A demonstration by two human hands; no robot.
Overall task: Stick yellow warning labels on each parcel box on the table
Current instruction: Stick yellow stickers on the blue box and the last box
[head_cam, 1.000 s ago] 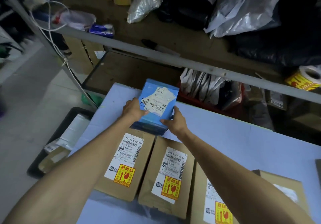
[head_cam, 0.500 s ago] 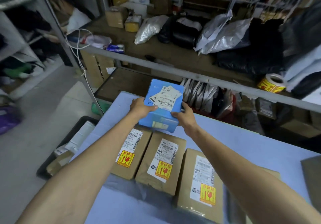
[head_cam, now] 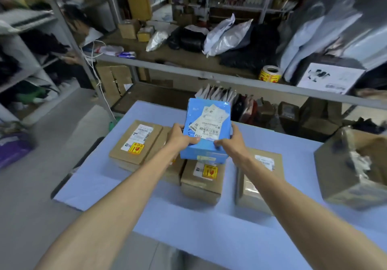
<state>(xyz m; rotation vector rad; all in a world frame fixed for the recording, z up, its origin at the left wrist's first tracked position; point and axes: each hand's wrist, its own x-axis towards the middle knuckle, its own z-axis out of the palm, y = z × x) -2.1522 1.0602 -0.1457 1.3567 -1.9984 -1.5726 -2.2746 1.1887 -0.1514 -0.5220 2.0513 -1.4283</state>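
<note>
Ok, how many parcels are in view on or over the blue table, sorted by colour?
Blue parcel box, gripped by left hand and right hand: 1
Brown cardboard parcel boxes on the table: 4
Large taped brown carton: 1
Total: 6

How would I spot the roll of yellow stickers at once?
Find the wooden shelf behind the blue table. Near its front edge, right of the middle, stands the roll of stickers. It alone is round, yellow and red, with a white core.
</note>
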